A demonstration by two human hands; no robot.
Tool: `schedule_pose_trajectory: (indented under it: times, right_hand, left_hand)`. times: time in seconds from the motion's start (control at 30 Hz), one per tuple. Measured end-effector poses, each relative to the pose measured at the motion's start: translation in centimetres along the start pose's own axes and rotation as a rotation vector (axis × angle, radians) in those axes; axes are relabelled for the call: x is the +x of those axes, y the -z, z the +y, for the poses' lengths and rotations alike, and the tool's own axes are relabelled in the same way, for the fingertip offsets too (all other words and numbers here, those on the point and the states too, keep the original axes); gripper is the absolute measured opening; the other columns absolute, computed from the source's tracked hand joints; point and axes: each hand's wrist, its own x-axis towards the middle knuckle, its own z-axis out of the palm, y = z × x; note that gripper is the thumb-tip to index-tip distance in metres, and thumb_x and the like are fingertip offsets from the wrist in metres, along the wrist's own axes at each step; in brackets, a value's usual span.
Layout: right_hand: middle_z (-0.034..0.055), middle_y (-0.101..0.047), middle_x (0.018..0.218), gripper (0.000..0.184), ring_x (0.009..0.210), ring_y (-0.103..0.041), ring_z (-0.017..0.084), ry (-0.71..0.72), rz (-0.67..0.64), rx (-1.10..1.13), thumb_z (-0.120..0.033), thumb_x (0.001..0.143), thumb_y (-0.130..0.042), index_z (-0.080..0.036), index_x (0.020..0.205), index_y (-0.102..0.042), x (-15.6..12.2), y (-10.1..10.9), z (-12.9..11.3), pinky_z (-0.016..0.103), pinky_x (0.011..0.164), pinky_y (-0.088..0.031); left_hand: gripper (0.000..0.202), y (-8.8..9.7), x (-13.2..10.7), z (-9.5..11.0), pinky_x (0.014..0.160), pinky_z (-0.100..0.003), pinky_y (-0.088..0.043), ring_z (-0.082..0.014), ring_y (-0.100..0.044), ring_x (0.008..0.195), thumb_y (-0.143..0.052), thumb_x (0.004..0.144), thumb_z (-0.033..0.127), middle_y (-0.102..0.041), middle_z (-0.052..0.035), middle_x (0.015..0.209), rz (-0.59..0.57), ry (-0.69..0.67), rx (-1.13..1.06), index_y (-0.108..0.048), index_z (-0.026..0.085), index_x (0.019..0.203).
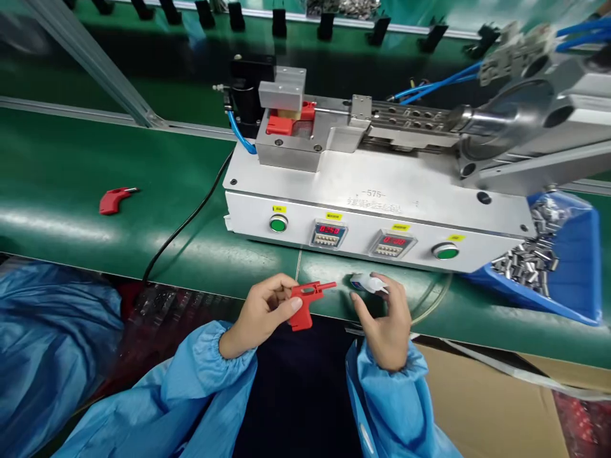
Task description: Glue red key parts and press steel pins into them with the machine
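My left hand (265, 312) grips a red plastic pistol-shaped part (302, 312) between thumb and fingers, its thin barrel pointing right. Just right of it is my right hand (387, 321), thumb and fingers apart around a small white bottle (367, 282) with a pointed tip. The bottle lies close against the fingers, while a gap shows between it and the thumb. Behind both hands stands a metal bench machine (363, 184) with green buttons and red number displays. Another red part (280, 124) sits in its fixture under a metal block.
One more red pistol-shaped part (113, 201) with a metal pin lies on the green bench (62, 165) at left. A black cable (186, 222) runs across the bench. At right, a blue bin (585, 267) contains small metal cylinders (529, 264). Blue air hoses (443, 81) reach the machine.
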Motion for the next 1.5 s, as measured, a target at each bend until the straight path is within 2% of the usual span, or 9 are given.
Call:
schedule_pose_trajectory:
  times: [0.07, 0.13, 0.23, 0.33, 0.4, 0.77, 0.97, 1.3, 1.5]
  right_hand:
    - [0.0121, -0.071, 0.117, 0.019, 0.112, -0.068, 0.029, -0.013, 0.001, 0.053, -0.034, 0.097, -0.071, -0.023, 0.112, -0.064, -0.1, -0.7, 0.0, 0.048, 0.096, -0.059]
    - [0.0111, -0.073, 0.116, 0.017, 0.11, -0.071, 0.028, -0.077, -0.012, 0.162, -0.033, 0.099, -0.069, -0.023, 0.112, -0.062, -0.5, -0.5, -0.8, 0.047, 0.096, -0.059]
    - [0.0073, -0.074, 0.099, 0.017, 0.088, -0.073, 0.024, -0.118, -0.11, 0.215, -0.035, 0.099, -0.068, -0.023, 0.111, -0.064, -1.2, 0.9, -2.8, 0.037, 0.077, -0.061]
    - [0.0024, -0.067, 0.078, 0.017, 0.062, -0.061, 0.018, -0.062, -0.192, 0.131, -0.039, 0.099, -0.068, -0.022, 0.103, -0.069, -1.4, 2.2, -4.6, 0.03, 0.057, -0.053]
    - [0.0011, -0.064, 0.073, 0.018, 0.056, -0.055, 0.016, -0.039, -0.208, 0.108, -0.04, 0.099, -0.066, -0.022, 0.099, -0.07, -1.3, 2.5, -5.3, 0.028, 0.051, -0.048]
    - [-0.0008, -0.062, 0.073, 0.008, 0.053, -0.052, 0.014, 0.042, -0.2, 0.1, -0.03, 0.099, -0.066, -0.023, 0.102, -0.068, -1.2, 1.5, -5.5, 0.027, 0.05, -0.046]
    - [0.0, -0.062, 0.073, 0.009, 0.053, -0.051, 0.014, 0.013, -0.178, 0.055, -0.031, 0.098, -0.066, -0.023, 0.101, -0.068, -1.3, 1.5, -5.4, 0.028, 0.05, -0.046]
    - [-0.0007, -0.062, 0.072, 0.009, 0.05, -0.049, 0.013, 0.044, -0.182, 0.082, -0.029, 0.097, -0.066, -0.021, 0.101, -0.068, -1.3, 1.5, -5.5, 0.026, 0.048, -0.044]
    - [-0.0006, -0.062, 0.072, 0.008, 0.05, -0.048, 0.012, 0.058, -0.156, 0.09, -0.026, 0.097, -0.066, -0.021, 0.102, -0.068, -1.1, 1.6, -5.6, 0.026, 0.047, -0.042]
  left_hand:
    - [0.04, 0.0, 0.0, 0.1, 0.052, -0.023, -0.047, -0.0127, -0.057, 0.056, -0.076, 0.091, 0.058, -0.065, 0.0011, 0.067, -0.011, 0.003, -0.011, -0.07, 0.019, 0.086]
    - [0.038, 0.0, 0.0, 0.2, 0.053, -0.023, -0.048, -0.0128, -0.059, 0.057, -0.076, 0.092, 0.056, -0.066, 0.0008, 0.068, -0.017, 0.004, -0.016, -0.07, 0.019, 0.088]
    - [0.037, 0.0, 0.1, 0.4, 0.053, -0.023, -0.048, -0.0127, -0.059, 0.057, -0.075, 0.093, 0.055, -0.066, 0.001, 0.068, -0.017, -0.009, -0.014, -0.07, 0.019, 0.089]
    - [0.037, -0.2, 0.4, 0.7, 0.051, -0.023, -0.047, -0.0124, -0.057, 0.054, -0.074, 0.094, 0.056, -0.064, 0.0017, 0.066, -0.002, -0.023, 0.009, -0.07, 0.02, 0.088]
    - [0.038, -0.3, 0.6, 0.7, 0.051, -0.023, -0.047, -0.0125, -0.058, 0.055, -0.073, 0.094, 0.057, -0.065, 0.0016, 0.067, 0.009, -0.028, 0.017, -0.07, 0.02, 0.087]
    - [0.029, -0.3, 0.6, 0.4, 0.054, -0.021, -0.05, -0.0119, -0.061, 0.058, -0.077, 0.094, 0.047, -0.065, 0.0023, 0.068, 0.014, -0.061, -0.026, -0.071, 0.02, 0.089]
    - [0.027, -0.2, 0.4, 0.0, 0.058, -0.023, -0.052, -0.0132, -0.063, 0.061, -0.074, 0.096, 0.046, -0.069, 0.0003, 0.073, 0.028, -0.069, 0.03, -0.071, 0.02, 0.092]
    - [0.006, 0.0, -0.2, -0.7, 0.065, -0.026, -0.052, -0.0142, -0.062, 0.067, -0.072, 0.096, 0.025, -0.068, 0.0, 0.078, 0.083, -0.362, 0.306, -0.07, 0.02, 0.1]
    - [0.007, 0.1, -0.2, -0.7, 0.066, -0.026, -0.052, -0.0141, -0.062, 0.066, -0.073, 0.095, 0.023, -0.069, 0.0001, 0.078, 0.103, -0.396, 0.317, -0.07, 0.02, 0.1]
